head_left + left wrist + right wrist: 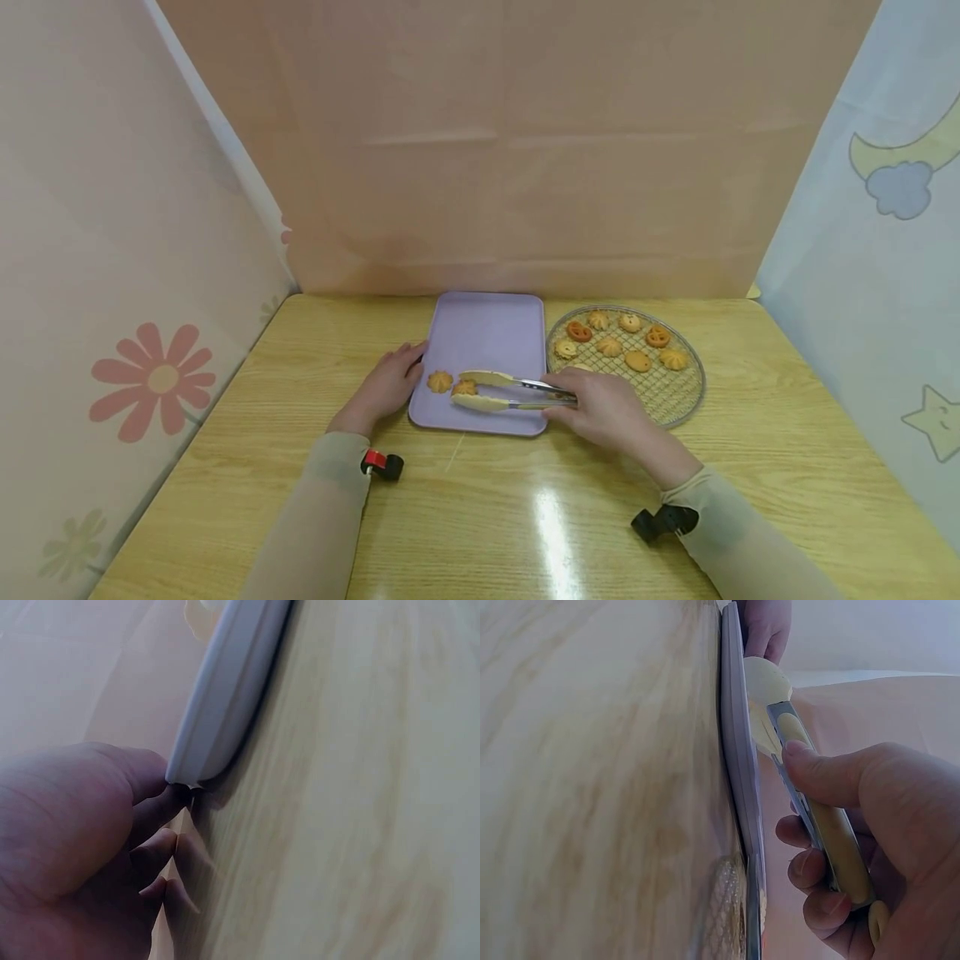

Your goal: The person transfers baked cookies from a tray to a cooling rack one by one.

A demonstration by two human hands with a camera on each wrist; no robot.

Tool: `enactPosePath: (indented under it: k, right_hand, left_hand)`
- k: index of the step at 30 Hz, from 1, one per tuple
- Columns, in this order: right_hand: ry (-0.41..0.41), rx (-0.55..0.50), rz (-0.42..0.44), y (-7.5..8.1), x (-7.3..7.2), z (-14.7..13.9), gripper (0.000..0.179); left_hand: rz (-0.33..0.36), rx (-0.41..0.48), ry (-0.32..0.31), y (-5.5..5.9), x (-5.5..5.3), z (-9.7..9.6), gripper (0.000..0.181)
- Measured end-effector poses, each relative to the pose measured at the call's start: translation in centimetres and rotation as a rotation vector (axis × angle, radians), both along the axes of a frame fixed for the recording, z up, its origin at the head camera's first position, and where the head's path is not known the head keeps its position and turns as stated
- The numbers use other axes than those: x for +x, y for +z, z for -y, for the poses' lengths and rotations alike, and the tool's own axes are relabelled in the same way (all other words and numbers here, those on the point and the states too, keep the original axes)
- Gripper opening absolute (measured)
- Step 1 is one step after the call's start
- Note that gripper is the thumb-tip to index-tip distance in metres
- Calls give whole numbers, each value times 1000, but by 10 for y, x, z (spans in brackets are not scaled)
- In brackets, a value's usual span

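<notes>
My right hand (603, 408) grips a pair of tongs (540, 386) with cream tips and metal arms; the right wrist view shows the thumb (821, 772) on one arm and curled fingers on the other. The tong tips lie on either side of a round ridged cookie (466, 387) over the purple tray (491, 333). Another flower-shaped cookie (440, 382) lies just left of them on the tray. My left hand (386, 385) touches the tray's left edge, thumb at the rim and the other fingertips down by the tabletop in the left wrist view.
A round wire rack (667, 400) right of the tray bears several cookies, among them a pretzel-shaped one (657, 336). The wooden table (465, 517) meets a brown backdrop (487, 167) behind and patterned cloth on both sides.
</notes>
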State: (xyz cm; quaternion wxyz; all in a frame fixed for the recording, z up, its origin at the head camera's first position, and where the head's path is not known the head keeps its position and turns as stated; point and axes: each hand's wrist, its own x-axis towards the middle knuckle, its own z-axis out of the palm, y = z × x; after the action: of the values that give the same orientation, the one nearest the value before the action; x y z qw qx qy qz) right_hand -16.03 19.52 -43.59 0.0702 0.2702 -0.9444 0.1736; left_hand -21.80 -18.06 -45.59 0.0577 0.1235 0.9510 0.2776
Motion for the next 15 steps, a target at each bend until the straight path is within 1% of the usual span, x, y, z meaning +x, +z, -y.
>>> enactPosePath:
  k: [4, 9, 15]
  right_hand:
    - [1, -8, -3, 2, 0, 0, 51]
    - [-13, -11, -3, 5, -1, -1, 50]
    - [-29, -16, -5, 10, 0, -6, 49]
  left_hand:
    - [1, 12, 7, 0, 0, 0, 52]
    - [4, -8, 0, -2, -2, 1, 53]
    - [19, -13, 10, -4, -3, 0, 54]
